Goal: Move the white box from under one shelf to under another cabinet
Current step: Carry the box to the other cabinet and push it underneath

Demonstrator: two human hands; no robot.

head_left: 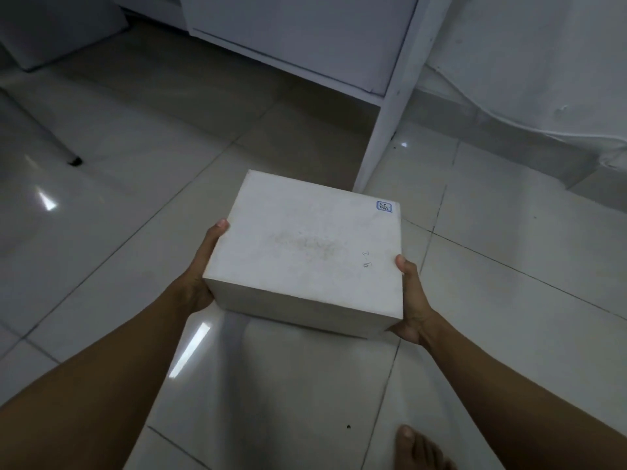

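White box held in the air above the tiled floor, clear of the tiles, its shadow and a pale reflection showing on the glossy surface beneath its near edge. Both arms reach forward from the bottom of the view. Left hand clasps the box's left side, thumb lying along the top edge, the other fingers hidden underneath. Right hand clasps the near right corner, thumb pressed on the top rim, palm against the side wall. Each grip is closed firmly on the box; between them the box sits roughly level, turned a little so one corner points away. Lid top is scuffed grey in the middle, with faint handwritten marks near the right edge and a small blue-bordered sticker at the far right corner; the print is too small to read. Just beyond the box's far edge stands the white upright leg of a shelf unit, whose lower panel hangs above a shadowed gap of floor. At left, well apart, a thin pale leg with a dark foot cap rests on the tiles. A bare foot shows at the bottom edge, near the right forearm.
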